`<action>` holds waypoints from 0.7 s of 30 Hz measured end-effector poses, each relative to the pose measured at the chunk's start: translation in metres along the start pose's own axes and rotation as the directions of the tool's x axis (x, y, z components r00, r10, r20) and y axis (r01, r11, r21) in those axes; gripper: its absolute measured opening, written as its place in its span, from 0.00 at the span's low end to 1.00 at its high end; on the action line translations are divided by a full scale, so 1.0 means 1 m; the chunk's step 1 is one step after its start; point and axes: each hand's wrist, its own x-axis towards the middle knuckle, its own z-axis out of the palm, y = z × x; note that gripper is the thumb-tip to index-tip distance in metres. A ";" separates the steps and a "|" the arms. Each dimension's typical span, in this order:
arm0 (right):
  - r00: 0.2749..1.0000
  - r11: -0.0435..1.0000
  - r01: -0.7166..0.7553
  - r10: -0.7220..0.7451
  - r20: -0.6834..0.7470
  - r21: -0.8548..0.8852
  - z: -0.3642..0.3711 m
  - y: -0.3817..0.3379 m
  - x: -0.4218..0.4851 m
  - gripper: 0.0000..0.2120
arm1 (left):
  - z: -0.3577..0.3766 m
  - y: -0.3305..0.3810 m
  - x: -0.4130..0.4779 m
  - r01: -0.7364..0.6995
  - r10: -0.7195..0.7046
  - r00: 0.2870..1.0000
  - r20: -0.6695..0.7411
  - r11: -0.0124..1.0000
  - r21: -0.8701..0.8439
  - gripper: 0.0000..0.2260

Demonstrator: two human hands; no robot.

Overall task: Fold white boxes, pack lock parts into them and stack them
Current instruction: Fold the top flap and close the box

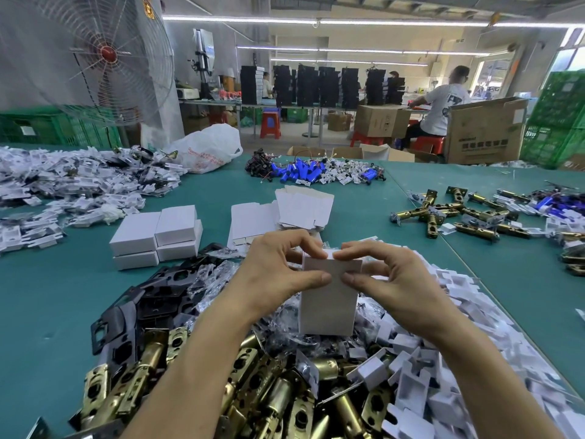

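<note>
A factory floor with strip lights and a big wire-caged fan runs behind a wide teal-covered work table (47, 296), which is heaped with lock parts. At the centre of the view a small white cardboard box (327, 299) is held on end above the heap, its long axis upright and its broad face towards the camera. The left hand (278, 267) and right hand (389, 274) grip it from either side at its top end: both thumbs press the near face side by side, and the curled forefingers meet over the upper edge, pinching what looks like the closing flap. Neither hand is nearer; the box sits squarely between them. I judge the top is being tucked shut. The pile of brass cylindrical latch bolts (253, 391) lies at six o'clock from the box, black stamped metal plates (152, 299) at eight. The stack of finished white boxes (156, 236) stands at ten o'clock, on the left hand's side, so that hand has the shorter reach for stacking. Flat white box blanks (300, 207) lie at twelve o'clock.
</note>
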 end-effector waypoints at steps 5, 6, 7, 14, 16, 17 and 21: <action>0.994 0.977 -0.084 0.070 0.079 0.195 -0.004 0.002 0.000 0.18 | 0.000 -0.001 0.002 0.055 -0.049 0.996 0.069 0.995 -0.082 0.13; 0.993 0.972 -0.094 0.076 0.090 0.213 -0.005 0.002 0.000 0.18 | 0.000 -0.001 0.002 0.053 -0.048 0.997 0.068 0.995 -0.079 0.12; 0.993 0.971 -0.097 0.078 0.093 0.219 -0.006 0.002 -0.001 0.18 | -0.001 -0.002 0.003 0.049 -0.044 0.997 0.068 0.995 -0.083 0.11; 0.998 0.978 -0.004 0.019 -0.066 0.209 -0.003 -0.004 -0.001 0.13 | -0.001 -0.003 0.002 -0.006 0.006 1.000 0.003 0.996 -0.086 0.11; 0.985 0.955 0.028 0.023 -0.169 0.296 -0.004 -0.010 -0.001 0.13 | -0.002 0.000 0.002 0.007 -0.008 1.000 -0.013 0.991 -0.136 0.16; 0.973 0.936 0.039 0.043 -0.225 0.349 -0.005 -0.014 0.000 0.13 | -0.003 0.002 0.002 0.029 -0.028 1.000 0.004 0.990 -0.136 0.21; 0.909 0.812 0.042 0.210 -0.359 0.582 -0.005 -0.020 0.003 0.15 | 0.003 0.011 -0.003 0.184 -0.136 0.971 0.194 0.950 -0.252 0.23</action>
